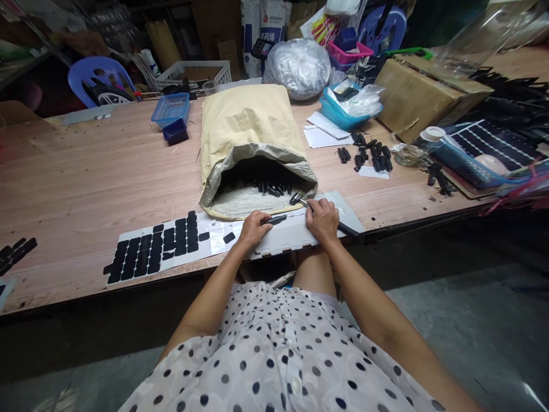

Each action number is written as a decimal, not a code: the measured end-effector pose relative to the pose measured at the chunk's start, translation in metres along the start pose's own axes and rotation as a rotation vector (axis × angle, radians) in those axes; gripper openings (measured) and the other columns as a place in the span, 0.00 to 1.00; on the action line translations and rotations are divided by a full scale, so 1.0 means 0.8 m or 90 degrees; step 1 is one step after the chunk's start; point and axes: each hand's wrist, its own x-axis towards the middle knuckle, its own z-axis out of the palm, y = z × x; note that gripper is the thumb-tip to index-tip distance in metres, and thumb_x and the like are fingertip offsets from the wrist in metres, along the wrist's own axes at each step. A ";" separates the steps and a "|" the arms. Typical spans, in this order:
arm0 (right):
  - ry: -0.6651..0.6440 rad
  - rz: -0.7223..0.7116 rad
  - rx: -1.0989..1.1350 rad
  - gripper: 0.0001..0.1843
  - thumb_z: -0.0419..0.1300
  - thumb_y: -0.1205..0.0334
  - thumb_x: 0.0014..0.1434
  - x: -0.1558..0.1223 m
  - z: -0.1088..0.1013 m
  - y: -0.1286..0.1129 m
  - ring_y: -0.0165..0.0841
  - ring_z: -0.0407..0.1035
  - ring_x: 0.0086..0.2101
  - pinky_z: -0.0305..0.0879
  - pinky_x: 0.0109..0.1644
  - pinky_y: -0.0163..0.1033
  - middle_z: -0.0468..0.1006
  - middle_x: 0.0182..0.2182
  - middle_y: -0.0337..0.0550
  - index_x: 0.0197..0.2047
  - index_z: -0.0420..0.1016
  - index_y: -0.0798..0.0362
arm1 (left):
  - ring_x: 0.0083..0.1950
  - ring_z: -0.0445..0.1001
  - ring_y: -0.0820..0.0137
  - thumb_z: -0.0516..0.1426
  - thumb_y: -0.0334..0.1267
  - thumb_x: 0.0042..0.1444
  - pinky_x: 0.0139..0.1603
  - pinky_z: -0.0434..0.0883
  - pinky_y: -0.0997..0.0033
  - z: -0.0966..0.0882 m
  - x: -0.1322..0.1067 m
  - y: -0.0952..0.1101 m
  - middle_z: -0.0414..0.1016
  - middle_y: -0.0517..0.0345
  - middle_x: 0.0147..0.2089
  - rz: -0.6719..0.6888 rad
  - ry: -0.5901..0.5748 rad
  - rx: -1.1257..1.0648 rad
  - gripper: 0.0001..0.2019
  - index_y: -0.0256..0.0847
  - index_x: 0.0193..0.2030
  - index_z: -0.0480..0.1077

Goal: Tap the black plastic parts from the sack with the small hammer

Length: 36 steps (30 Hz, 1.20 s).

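Observation:
My right hand (322, 218) is closed around a small hammer (297, 198), its metal head pointing left and its black handle end sticking out at the right. Between the fingers of my left hand (254, 228) is a slim black piece (277, 219), resting over a grey board (278, 240) at the table's front edge. Just beyond both hands lies a yellow woven sack (253, 120), its mouth open towards me, with several small black parts (274, 187) inside. To the left, a sheet bears rows of black stickers (148, 252).
Small black parts (377, 155) lie in a heap at the right, near a cardboard box (422, 94). A blue basket (170, 109) and a small dark blue tray (175, 131) stand behind on the left. A filled clear plastic bag (297, 68) sits behind the sack.

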 end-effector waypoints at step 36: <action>0.004 0.008 0.029 0.16 0.53 0.64 0.64 -0.001 -0.001 0.004 0.42 0.59 0.42 0.50 0.41 0.43 0.72 0.40 0.50 0.51 0.79 0.50 | 0.46 0.72 0.65 0.52 0.38 0.69 0.52 0.71 0.65 0.008 0.005 -0.017 0.71 0.56 0.41 0.109 -0.005 0.110 0.11 0.44 0.46 0.77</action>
